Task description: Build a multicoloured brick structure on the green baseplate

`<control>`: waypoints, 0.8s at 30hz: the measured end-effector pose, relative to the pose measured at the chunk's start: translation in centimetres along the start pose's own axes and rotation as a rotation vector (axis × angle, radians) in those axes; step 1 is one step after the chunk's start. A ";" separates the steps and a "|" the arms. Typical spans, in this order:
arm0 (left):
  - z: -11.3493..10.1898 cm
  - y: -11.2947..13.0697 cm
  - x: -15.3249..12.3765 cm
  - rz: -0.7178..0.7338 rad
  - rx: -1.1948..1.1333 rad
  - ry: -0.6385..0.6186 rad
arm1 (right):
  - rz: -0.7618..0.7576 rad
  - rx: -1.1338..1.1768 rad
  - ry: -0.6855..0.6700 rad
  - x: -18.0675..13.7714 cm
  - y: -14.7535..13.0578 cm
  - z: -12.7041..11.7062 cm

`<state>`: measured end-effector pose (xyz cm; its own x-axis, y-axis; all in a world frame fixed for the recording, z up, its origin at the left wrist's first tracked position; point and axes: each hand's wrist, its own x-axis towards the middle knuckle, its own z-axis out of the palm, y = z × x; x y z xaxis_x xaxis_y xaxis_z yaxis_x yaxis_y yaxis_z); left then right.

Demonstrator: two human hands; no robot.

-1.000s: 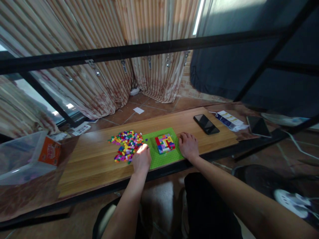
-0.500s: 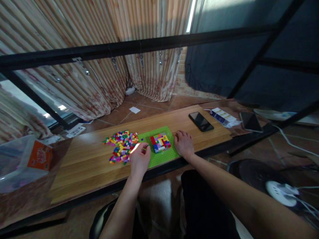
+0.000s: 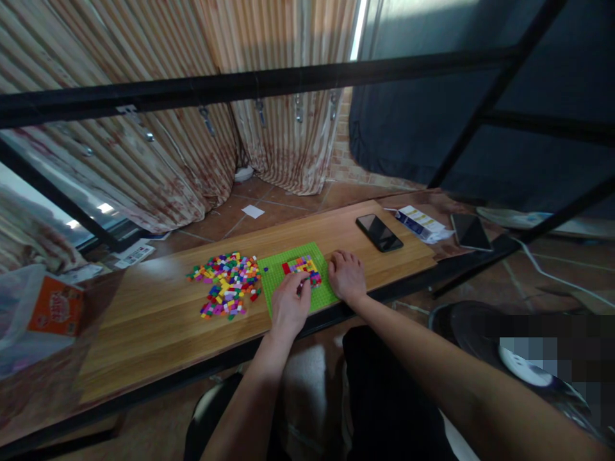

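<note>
Multicolour plastic-brick block (image 3: 303, 264), prob. light/stiff, best side-held, is part-hidden by L hand (image 3: 290, 304); R edge of green studded baseplate (image 3: 276, 264) is flanked by R hand (image 3: 346, 275); both grips unclear.

Your bricks (image 3: 225, 282): smooth plastic
Your baseplate (image 3: 273, 286): studded plastic
Your board (image 3: 154, 326): wood-grained, faintly glossy
Your phone (image 3: 379, 232): glossy, smooth

Dim, wide-angle distortion, pixelated lower right

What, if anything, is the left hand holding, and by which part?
Can't tell: the left hand partly hides the brick block, its grip unclear.
</note>
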<state>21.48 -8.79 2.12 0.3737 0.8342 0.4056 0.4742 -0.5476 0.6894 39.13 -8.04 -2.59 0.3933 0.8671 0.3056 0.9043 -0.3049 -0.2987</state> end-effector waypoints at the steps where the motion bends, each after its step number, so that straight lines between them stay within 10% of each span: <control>1: 0.2 0.0 0.0 0.005 0.022 -0.013 | 0.000 -0.001 -0.004 0.0 0.0 0.0; 24: 2.7 0.2 0.5 0.068 0.311 0.016 | 0.002 -0.002 0.012 0.0 0.0 0.0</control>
<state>23.96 -8.70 0.83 0.4012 0.7945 0.4559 0.6702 -0.5939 0.4451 39.08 -8.02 -2.61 0.3973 0.8615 0.3160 0.9037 -0.3075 -0.2978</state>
